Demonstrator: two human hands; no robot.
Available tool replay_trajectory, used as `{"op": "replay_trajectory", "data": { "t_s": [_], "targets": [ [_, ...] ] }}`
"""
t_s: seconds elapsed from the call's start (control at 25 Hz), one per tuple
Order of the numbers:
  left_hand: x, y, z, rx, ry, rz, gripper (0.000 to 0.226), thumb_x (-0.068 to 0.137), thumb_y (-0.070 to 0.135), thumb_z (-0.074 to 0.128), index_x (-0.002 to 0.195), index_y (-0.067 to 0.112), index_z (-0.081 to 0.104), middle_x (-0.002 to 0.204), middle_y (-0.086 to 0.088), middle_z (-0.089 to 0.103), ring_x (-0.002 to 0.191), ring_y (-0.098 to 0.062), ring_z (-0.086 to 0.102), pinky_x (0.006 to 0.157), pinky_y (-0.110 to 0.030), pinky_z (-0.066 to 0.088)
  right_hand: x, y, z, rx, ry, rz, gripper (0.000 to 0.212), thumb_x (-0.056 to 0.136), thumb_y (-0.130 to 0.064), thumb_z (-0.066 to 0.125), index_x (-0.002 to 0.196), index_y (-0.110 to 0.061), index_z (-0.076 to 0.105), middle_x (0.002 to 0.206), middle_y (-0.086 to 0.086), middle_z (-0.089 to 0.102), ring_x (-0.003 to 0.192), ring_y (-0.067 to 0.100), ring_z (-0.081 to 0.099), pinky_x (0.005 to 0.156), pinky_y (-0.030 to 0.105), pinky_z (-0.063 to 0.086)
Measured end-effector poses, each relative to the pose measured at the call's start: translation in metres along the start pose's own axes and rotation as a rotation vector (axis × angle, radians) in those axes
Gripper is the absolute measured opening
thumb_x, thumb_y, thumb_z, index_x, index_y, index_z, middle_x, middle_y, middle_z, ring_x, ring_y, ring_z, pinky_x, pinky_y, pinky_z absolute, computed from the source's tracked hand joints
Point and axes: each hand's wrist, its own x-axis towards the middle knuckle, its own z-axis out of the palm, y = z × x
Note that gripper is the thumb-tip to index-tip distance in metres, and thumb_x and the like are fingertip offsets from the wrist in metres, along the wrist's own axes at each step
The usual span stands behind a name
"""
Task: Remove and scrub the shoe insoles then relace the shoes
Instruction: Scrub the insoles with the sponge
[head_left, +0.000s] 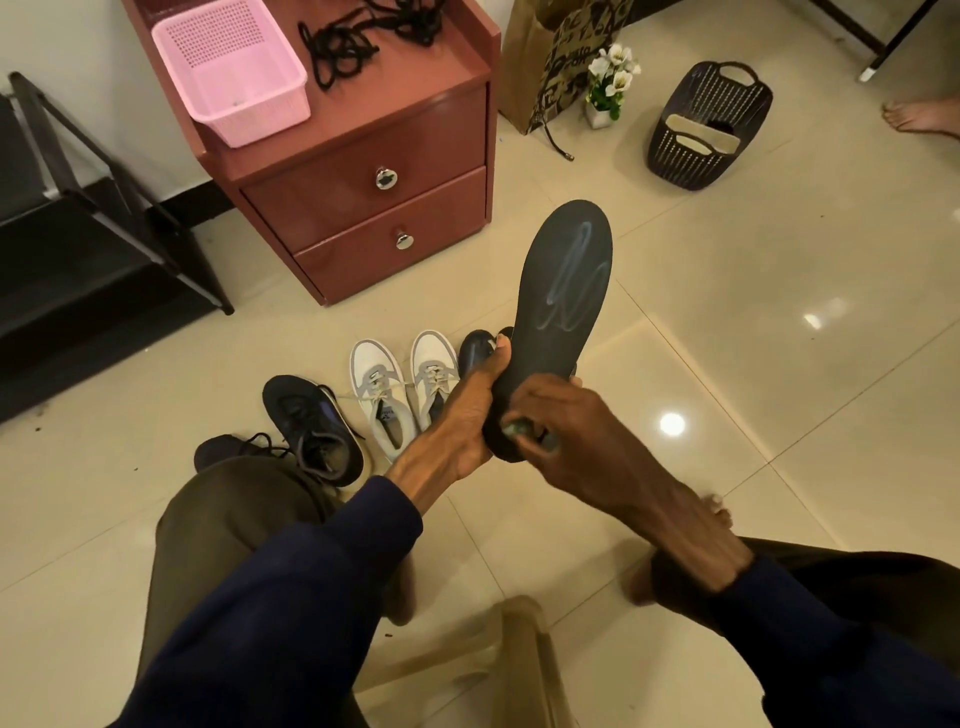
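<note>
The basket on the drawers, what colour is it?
The basket is pink, with tiny holes; the head view shows it best.

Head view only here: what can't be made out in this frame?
1. Head view: small object in the right hand, against the insole: blurred, mostly covered by its fingers.
2. Head view: black shoe behind the left hand holding the insole: mostly hidden.
3. Head view: pale pieces in the black basket: too small to identify.

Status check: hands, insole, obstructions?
Left hand grips black insole near its heel. Right hand pinches small greyish item against heel end, blurred. Nothing covers the insole's face.
</note>
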Motion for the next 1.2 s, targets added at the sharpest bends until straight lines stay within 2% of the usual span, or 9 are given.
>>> {"op": "replay_trajectory", "data": {
  "t_s": [0.08,0.2,0.28,0.44,0.64,0.84,0.96,1.04,1.2],
  "targets": [
    [0.0,-0.002,0.0,0.013,-0.005,-0.001,0.052,0.099,0.052,0.06,0.132,0.012,0.066,0.127,-0.013,0.071,0.115,-0.031,0.069,0.108,-0.047,0.049,0.001,0.004,-0.002,0.005,-0.066,-0.013,0.013,0.081,0.0,0.075,0.092,-0.008,0.073,0.092,0.004,0.066,0.082,0.015,0.058,0.073,0.031,0.052],
    [0.002,0.001,0.001,0.015,-0.031,0.018,0.046,0.101,0.052,0.053,0.117,0.015,0.075,0.117,-0.012,0.074,0.098,-0.034,0.071,0.088,-0.047,0.059,0.0,0.037,-0.016,-0.143,0.173,0.183,0.03,0.072,0.0,0.084,0.099,-0.006,0.072,0.098,0.009,0.067,0.085,0.021,0.06,0.074,0.038,0.055],
    [0.004,0.001,0.002,-0.014,-0.026,0.015,0.047,0.101,0.052,0.055,0.119,0.014,0.075,0.119,-0.011,0.073,0.103,-0.034,0.07,0.094,-0.049,0.057,0.001,0.03,-0.012,-0.164,0.246,0.198,0.029,0.076,0.002,0.082,0.103,-0.002,0.072,0.103,0.012,0.067,0.092,0.027,0.062,0.08,0.039,0.055],
    [0.004,-0.002,-0.005,0.004,-0.077,-0.017,0.064,0.1,0.057,0.054,0.143,0.011,0.058,0.131,-0.013,0.069,0.117,-0.03,0.068,0.1,-0.044,0.055,0.001,-0.003,0.0,-0.017,-0.043,-0.057,0.013,0.085,-0.001,0.074,0.098,-0.003,0.073,0.099,0.01,0.069,0.09,0.023,0.062,0.082,0.032,0.052],
    [0.005,0.0,-0.001,-0.009,-0.057,-0.031,0.054,0.098,0.056,0.056,0.124,0.01,0.07,0.115,-0.017,0.072,0.095,-0.036,0.069,0.084,-0.048,0.057,0.0,0.035,-0.02,-0.199,0.273,0.18,0.027,0.077,0.003,0.08,0.103,-0.001,0.073,0.103,0.015,0.07,0.092,0.03,0.066,0.083,0.039,0.057],
    [0.011,-0.005,-0.011,0.031,0.017,-0.007,0.058,0.091,0.055,0.07,0.134,0.017,0.066,0.129,-0.01,0.071,0.117,-0.032,0.068,0.105,-0.049,0.051,-0.001,0.005,0.0,-0.039,-0.027,-0.032,0.015,0.082,0.003,0.074,0.096,-0.003,0.073,0.097,0.01,0.068,0.089,0.023,0.062,0.081,0.033,0.053],
    [0.01,-0.006,-0.006,0.036,-0.047,-0.041,0.053,0.1,0.056,0.054,0.118,0.01,0.073,0.112,-0.016,0.073,0.094,-0.037,0.07,0.083,-0.048,0.058,-0.001,0.037,-0.016,-0.168,0.174,0.134,0.02,0.081,0.003,0.077,0.1,-0.003,0.073,0.099,0.012,0.069,0.089,0.026,0.064,0.079,0.04,0.056],
    [0.007,-0.004,0.0,0.018,-0.059,-0.057,0.052,0.102,0.054,0.051,0.106,0.01,0.078,0.105,-0.017,0.074,0.087,-0.036,0.071,0.081,-0.047,0.059,-0.001,0.039,-0.016,-0.228,0.295,0.207,0.024,0.08,0.004,0.078,0.103,-0.001,0.072,0.103,0.015,0.069,0.092,0.031,0.066,0.083,0.041,0.057],
    [0.001,-0.002,-0.002,0.006,-0.016,-0.031,0.048,0.099,0.052,0.059,0.127,0.013,0.07,0.123,-0.012,0.073,0.106,-0.029,0.073,0.087,-0.039,0.06,-0.004,-0.006,0.008,-0.018,-0.023,-0.01,0.014,0.085,0.002,0.073,0.097,-0.003,0.073,0.098,0.01,0.069,0.09,0.024,0.063,0.082,0.033,0.053]
  ]
}}
